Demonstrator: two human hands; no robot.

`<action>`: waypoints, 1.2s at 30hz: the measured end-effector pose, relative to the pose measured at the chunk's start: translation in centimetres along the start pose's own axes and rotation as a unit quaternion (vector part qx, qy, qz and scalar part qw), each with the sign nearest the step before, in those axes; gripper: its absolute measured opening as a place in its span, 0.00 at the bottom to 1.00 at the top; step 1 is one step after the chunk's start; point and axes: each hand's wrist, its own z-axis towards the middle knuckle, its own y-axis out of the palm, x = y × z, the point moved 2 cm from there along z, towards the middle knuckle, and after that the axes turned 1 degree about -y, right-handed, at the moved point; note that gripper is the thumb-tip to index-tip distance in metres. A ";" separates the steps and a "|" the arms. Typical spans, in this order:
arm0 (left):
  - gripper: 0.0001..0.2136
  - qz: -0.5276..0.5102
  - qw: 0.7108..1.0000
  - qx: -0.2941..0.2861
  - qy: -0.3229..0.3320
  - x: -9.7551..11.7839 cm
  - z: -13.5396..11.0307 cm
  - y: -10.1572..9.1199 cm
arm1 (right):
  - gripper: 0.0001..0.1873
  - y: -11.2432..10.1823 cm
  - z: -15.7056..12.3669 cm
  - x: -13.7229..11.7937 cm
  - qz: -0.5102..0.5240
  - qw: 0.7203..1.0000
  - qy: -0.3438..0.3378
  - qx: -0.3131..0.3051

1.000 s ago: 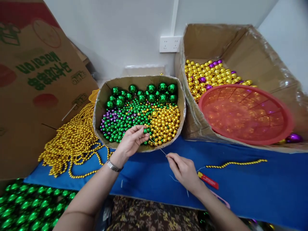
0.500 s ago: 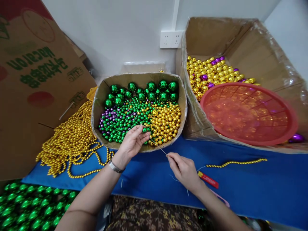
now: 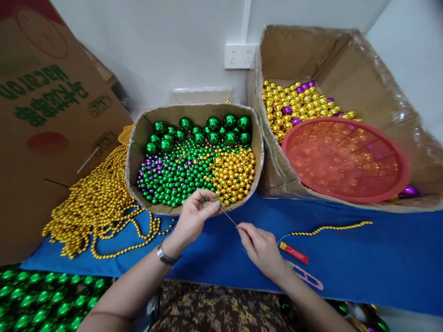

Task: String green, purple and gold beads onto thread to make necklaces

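Note:
My left hand (image 3: 194,216), with a watch on its wrist, is at the near rim of the cardboard box of beads (image 3: 260,157). Its thumb and fingers pinch a small green bead (image 3: 218,203), mostly covered by the fingertips. From that bead a thin needle (image 3: 229,216) slants down to my right hand (image 3: 261,249), which grips its lower end between thumb and forefinger above the blue cloth. Whether the needle passes through the bead is hidden. Inside the box lie small green, gold and purple beads (image 3: 152,168), with larger green balls (image 3: 212,123) behind them.
Gold bead strands (image 3: 93,198) are piled at left beside a large carton (image 3: 31,152). At right, a red basket (image 3: 346,159) leans in a box (image 3: 277,177) of gold and purple balls. A short gold strand (image 3: 332,228), a red-and-yellow tool (image 3: 294,252) and pink-handled scissors (image 3: 308,277) lie on the blue cloth (image 3: 363,263).
My left hand has drawn back toward me from over the beads, its fingers closing around the green bead. Less of the needle shows between my hands. The whole view has shifted slightly.

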 end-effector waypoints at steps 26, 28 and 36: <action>0.19 0.244 0.939 -0.240 -0.022 -5.3 -4.4 0.3 | 0.12 3.0 -5.4 3.0 -0.018 0.999 -0.016 -0.044; 0.24 0.285 0.916 -0.281 0.036 -2.3 -3.8 0.5 | 0.11 2.2 -4.9 2.7 -0.003 1.000 -0.007 -0.022; 0.15 0.629 0.724 -0.017 0.282 3.9 10.2 0.8 | 0.08 1.2 -4.1 2.1 0.015 1.000 0.001 0.020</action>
